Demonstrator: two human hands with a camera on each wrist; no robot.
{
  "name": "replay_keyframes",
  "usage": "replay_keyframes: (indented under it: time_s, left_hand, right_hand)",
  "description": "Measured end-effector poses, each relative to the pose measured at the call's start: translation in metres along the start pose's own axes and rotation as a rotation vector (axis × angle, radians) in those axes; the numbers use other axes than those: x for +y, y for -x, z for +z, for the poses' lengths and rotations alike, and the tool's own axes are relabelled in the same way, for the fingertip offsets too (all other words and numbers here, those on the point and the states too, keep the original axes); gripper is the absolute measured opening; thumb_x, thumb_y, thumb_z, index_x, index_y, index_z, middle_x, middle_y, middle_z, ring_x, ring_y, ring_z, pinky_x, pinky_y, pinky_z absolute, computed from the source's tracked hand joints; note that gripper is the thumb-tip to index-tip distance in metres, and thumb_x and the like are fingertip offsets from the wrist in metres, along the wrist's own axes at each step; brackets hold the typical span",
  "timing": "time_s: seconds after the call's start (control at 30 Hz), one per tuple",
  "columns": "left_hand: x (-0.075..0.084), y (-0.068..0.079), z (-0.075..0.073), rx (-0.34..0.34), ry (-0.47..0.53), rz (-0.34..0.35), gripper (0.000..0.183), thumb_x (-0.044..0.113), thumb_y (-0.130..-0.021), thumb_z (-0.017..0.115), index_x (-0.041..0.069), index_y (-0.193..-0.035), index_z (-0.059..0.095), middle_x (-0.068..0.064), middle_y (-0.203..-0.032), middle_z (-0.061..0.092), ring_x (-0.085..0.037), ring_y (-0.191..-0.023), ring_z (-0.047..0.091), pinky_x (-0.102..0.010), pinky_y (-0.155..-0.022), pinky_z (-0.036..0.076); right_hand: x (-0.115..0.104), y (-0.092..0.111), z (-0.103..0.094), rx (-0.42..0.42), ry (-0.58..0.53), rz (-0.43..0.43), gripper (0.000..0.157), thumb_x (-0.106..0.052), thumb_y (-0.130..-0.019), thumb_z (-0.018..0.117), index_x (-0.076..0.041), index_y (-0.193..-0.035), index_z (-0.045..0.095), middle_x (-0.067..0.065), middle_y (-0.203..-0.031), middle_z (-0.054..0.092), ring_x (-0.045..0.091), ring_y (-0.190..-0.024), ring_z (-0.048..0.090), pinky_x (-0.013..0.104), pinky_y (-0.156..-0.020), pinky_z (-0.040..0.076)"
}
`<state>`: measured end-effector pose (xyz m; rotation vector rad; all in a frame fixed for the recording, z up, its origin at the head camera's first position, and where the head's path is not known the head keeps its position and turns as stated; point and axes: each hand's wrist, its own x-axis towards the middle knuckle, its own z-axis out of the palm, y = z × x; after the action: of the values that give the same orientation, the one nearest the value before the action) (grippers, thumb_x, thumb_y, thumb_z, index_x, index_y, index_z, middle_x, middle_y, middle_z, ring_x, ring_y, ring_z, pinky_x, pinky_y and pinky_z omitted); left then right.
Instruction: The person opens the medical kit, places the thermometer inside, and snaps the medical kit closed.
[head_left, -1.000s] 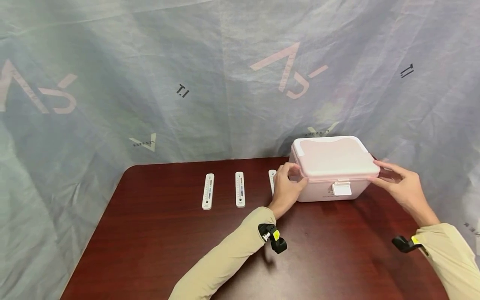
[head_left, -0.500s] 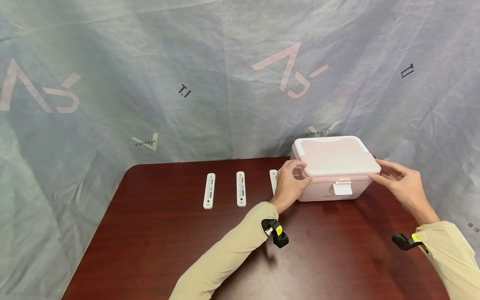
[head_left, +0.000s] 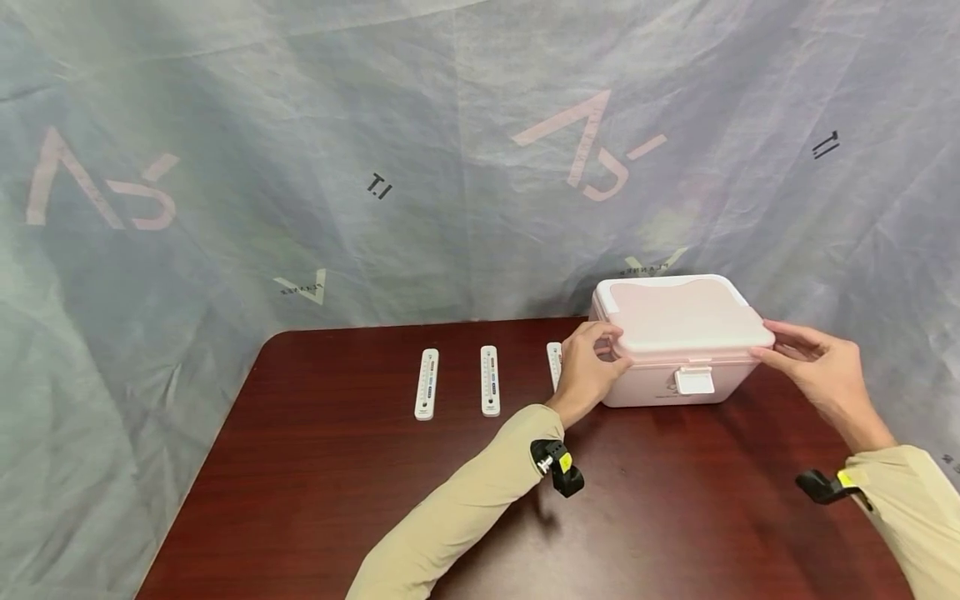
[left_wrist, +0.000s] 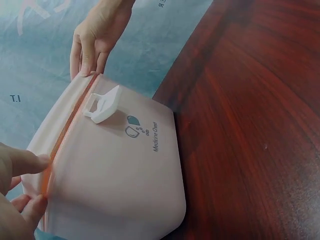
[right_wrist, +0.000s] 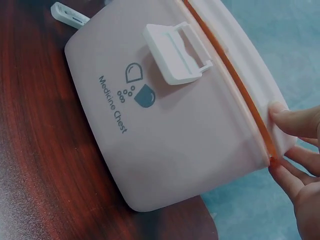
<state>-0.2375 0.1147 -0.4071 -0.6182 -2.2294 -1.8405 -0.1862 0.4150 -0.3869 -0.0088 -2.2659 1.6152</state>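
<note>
A pale pink medicine chest (head_left: 675, 385) with a white-edged lid (head_left: 682, 321) stands at the back right of the table. Its white latch (right_wrist: 172, 54) sticks out from the front, and an orange strip (left_wrist: 70, 125) shows along the seam under the lid. My left hand (head_left: 588, 367) grips the lid's left front corner between thumb and fingers. At the right front corner, my right hand (head_left: 821, 371) pinches the lid edge the same way, thumb toward the front. Partly hidden behind my left hand is a white thermometer (head_left: 554, 360).
Two more white thermometers, one farther left (head_left: 427, 384) and one nearer the chest (head_left: 490, 381), lie lengthwise on the dark red wooden table (head_left: 322, 492). A grey printed curtain (head_left: 420, 233) hangs right behind the table's back edge.
The head view has shifted, so everything sits a little farther right in it. Both hands stay at the lid's front corners; the left fingers have risen slightly along the corner.
</note>
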Motion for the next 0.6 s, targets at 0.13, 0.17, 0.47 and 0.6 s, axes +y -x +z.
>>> replay_keyframes:
  time_s: [0.13, 0.17, 0.47, 0.6]
  left_hand:
    - [0.0012, -0.0005, 0.0001, 0.003, -0.004, 0.026, 0.035, -0.005, -0.070, 0.078, 0.001, -0.104, 0.067, -0.006, -0.105, 0.058, -0.013, -0.088, 0.066, -0.016, -0.075, 0.050]
    - [0.0014, -0.0005, -0.0005, 0.003, -0.003, 0.033, 0.035, -0.005, -0.070, 0.077, 0.001, -0.103, 0.067, -0.006, -0.105, 0.058, -0.014, -0.089, 0.066, -0.016, -0.075, 0.050]
    - [0.0034, -0.0025, -0.0019, 0.014, -0.045, 0.065, 0.033, -0.008, -0.069, 0.075, 0.000, -0.100, 0.069, -0.006, -0.108, 0.059, -0.011, -0.089, 0.063, -0.015, -0.076, 0.049]
    - [0.0048, -0.0044, -0.0018, 0.017, -0.082, 0.088, 0.033, -0.008, -0.068, 0.075, 0.001, -0.100, 0.070, -0.006, -0.109, 0.060, -0.010, -0.087, 0.064, -0.015, -0.075, 0.050]
  right_hand:
    - [-0.0038, -0.0007, -0.0004, -0.012, 0.025, 0.014, 0.051, 0.001, -0.076, 0.075, 0.004, -0.124, 0.059, -0.014, -0.100, 0.069, -0.003, -0.090, 0.064, 0.011, -0.069, 0.049]
    - [-0.0045, -0.0006, -0.0001, -0.014, 0.025, 0.015, 0.051, 0.001, -0.077, 0.075, 0.004, -0.124, 0.059, -0.013, -0.100, 0.069, -0.003, -0.090, 0.064, 0.011, -0.069, 0.049]
    - [-0.0072, -0.0017, -0.0009, -0.015, -0.101, -0.005, 0.049, 0.008, -0.074, 0.074, 0.008, -0.121, 0.059, -0.008, -0.098, 0.071, 0.002, -0.089, 0.066, 0.011, -0.069, 0.049]
    - [-0.0103, -0.0031, -0.0030, -0.010, -0.098, 0.003, 0.049, 0.008, -0.074, 0.075, 0.008, -0.120, 0.060, -0.008, -0.097, 0.071, 0.002, -0.089, 0.066, 0.011, -0.069, 0.049]
